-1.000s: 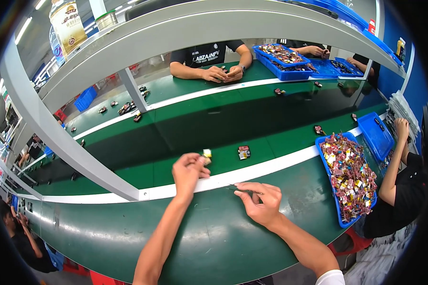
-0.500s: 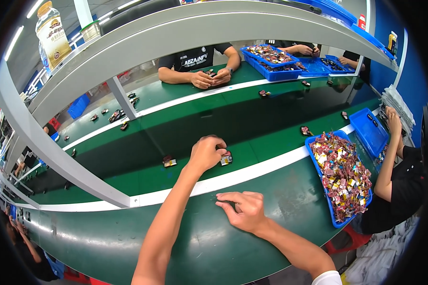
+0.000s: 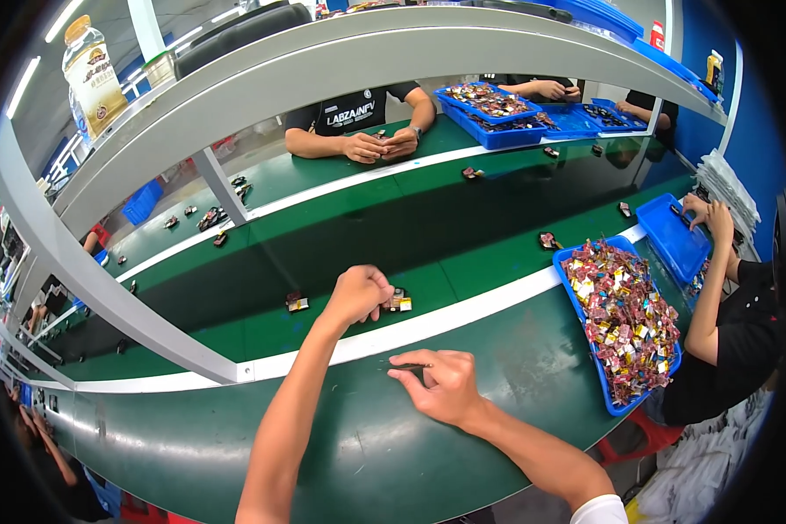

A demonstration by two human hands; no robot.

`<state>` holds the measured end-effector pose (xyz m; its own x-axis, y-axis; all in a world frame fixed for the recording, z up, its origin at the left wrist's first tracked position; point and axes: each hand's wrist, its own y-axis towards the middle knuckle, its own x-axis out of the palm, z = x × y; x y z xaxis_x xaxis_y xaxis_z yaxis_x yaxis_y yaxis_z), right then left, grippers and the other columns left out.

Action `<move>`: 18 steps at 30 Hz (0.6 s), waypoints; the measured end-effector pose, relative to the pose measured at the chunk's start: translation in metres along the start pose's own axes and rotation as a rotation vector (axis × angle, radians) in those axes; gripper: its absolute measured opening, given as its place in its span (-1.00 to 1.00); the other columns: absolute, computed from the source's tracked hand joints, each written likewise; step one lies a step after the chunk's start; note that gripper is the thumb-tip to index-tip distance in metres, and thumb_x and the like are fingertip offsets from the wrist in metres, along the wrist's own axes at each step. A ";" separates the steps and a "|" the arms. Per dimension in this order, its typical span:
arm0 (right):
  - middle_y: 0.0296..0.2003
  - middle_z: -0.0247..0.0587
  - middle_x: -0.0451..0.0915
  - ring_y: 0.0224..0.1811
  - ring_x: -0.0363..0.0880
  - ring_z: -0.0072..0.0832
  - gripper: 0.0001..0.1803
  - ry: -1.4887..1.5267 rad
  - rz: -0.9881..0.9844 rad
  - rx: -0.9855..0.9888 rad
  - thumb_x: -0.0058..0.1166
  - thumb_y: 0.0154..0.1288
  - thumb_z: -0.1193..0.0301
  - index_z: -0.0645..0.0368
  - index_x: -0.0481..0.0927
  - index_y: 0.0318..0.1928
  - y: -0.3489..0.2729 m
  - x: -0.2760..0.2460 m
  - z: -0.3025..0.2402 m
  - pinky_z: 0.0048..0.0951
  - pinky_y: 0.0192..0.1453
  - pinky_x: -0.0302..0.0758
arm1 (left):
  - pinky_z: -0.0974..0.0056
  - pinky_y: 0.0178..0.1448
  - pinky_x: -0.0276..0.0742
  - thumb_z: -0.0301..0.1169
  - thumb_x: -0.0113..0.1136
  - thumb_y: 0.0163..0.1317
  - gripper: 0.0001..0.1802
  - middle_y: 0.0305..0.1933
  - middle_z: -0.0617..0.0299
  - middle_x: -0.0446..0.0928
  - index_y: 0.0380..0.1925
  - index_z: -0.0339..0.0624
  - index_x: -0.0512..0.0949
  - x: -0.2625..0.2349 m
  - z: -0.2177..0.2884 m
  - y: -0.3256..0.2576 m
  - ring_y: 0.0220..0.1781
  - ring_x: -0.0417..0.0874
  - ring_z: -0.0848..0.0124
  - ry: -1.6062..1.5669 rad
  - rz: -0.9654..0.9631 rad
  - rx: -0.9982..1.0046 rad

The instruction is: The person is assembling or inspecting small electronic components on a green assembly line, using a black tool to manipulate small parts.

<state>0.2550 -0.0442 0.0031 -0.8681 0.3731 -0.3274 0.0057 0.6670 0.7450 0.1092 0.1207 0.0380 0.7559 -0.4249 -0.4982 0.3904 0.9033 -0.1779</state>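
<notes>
My left hand [image 3: 358, 293] hangs over the green belt with its fingers curled in; whether anything is inside them is hidden. Right beside its fingertips lies a small electronic part [image 3: 400, 301] with yellow and silvery faces. A similar part [image 3: 297, 302] rests on the belt to the left. Nearer to me, above the green worktop [image 3: 358, 437], my right hand [image 3: 444, 384] pinches thumb and forefinger together. Something thin and dark shows between them, too small to name.
A blue tray [image 3: 616, 409] heaped with small reddish, yellow and silver parts stands at right. Beyond it a co-worker's hands [image 3: 712, 217] reach over another blue tray [image 3: 672, 244]. Opposite, a person's hands [image 3: 380, 147] hold a part. A grey shelf frame [image 3: 140, 306] crosses the left side.
My left hand has drawn slightly left and nearer, uncovering more of the part beside it. Parts on the belt appear shifted a little left, along with the whole view. My right hand stays almost in place.
</notes>
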 end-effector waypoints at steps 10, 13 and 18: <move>-0.36 -0.38 0.68 -0.53 0.33 -0.91 -0.82 0.702 0.098 0.595 0.33 0.21 0.70 0.32 0.65 -0.19 -0.001 0.004 0.005 -0.77 -0.52 0.18 | 0.46 -0.64 0.42 -0.50 0.16 0.42 -0.80 -0.41 0.12 0.62 -0.10 -0.48 0.59 0.031 -0.052 -0.106 -0.60 0.63 0.45 -0.704 0.225 0.106; -0.39 -0.37 0.67 -0.54 0.32 -0.91 -0.83 0.647 0.103 0.641 0.32 0.21 0.71 0.33 0.64 -0.20 0.003 0.002 -0.001 -0.76 -0.52 0.18 | 0.48 -0.61 0.42 -0.51 0.22 0.39 -0.80 -0.41 0.14 0.62 -0.10 -0.46 0.60 0.040 -0.054 -0.110 -0.59 0.63 0.49 -0.692 0.245 0.156; -0.40 -0.38 0.66 -0.59 0.28 -0.90 -0.84 0.484 0.079 0.577 0.34 0.20 0.69 0.33 0.64 -0.23 0.002 0.001 0.000 -0.75 -0.54 0.16 | 0.47 -0.58 0.41 -0.52 0.22 0.38 -0.83 -0.41 0.15 0.64 -0.12 -0.42 0.62 0.043 -0.051 -0.112 -0.58 0.61 0.53 -0.681 0.254 0.195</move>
<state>0.2541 -0.0429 0.0044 -0.9746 0.1979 0.1048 0.2203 0.9313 0.2899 0.0706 0.0040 -0.0069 0.9684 -0.2048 0.1422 0.1985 0.9784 0.0578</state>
